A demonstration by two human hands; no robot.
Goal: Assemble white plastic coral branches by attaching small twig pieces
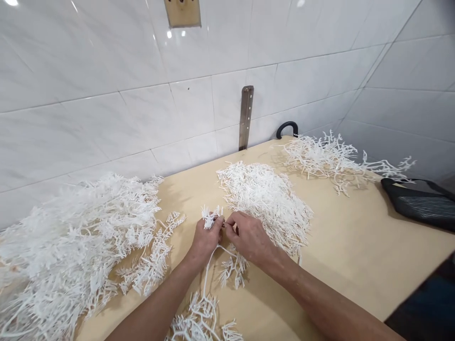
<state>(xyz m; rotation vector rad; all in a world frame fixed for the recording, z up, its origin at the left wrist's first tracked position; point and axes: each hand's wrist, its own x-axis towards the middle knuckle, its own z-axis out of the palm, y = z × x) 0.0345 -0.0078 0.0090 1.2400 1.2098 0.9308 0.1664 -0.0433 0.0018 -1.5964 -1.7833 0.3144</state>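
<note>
My left hand (208, 234) is closed around a white plastic branch (206, 274), whose stem trails down toward the front edge with spiky tufts on it. A small tuft (209, 218) of the same branch pokes up above the left thumb. Close beside it, my right hand (249, 234) pinches thumb and forefinger together near the left fingertips; whatever lies between them is too small to make out. Just behind the right hand lies a pile of short white sprigs (266, 194).
A large heap of white branches (81, 237) covers the table's left side. Barer branched stems (330, 156) lie at the back right, near a black bag (419, 201). A black curved handle (287, 125) and a metal strip (246, 116) stand by the tiled wall (192, 109).
</note>
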